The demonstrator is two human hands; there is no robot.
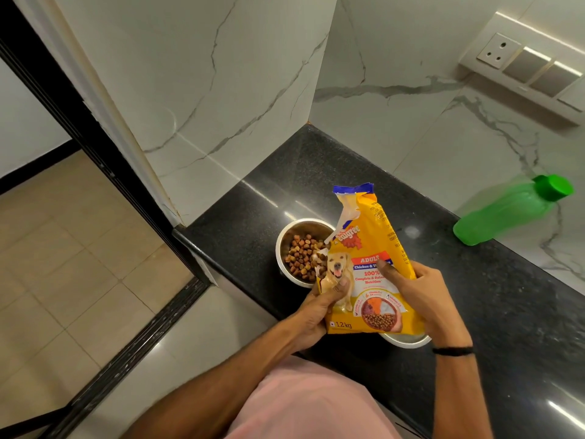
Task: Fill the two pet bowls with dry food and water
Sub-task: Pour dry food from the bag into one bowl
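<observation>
Indoor light falling from overhead, moderately bright, slightly warm. White streaks glaring on polished black counter (506, 296), near corner and at lower right edge. Marble wall (221, 74) shining softly, shadows looking faint and diffuse. Top edge of switch panel (535, 68) catching bright line. Green bottle (509, 210) smearing, looking soft near right edge. Door frame (95, 131) bending with wide-angle distortion. Floor (63, 248) beyond lying dimmer. Centre reading sharp.

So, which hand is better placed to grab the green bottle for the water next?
Probably the right hand: both hold the food bag, but the green bottle stands on the counter on its side, across from the left hand by the kibble bowl.
</observation>
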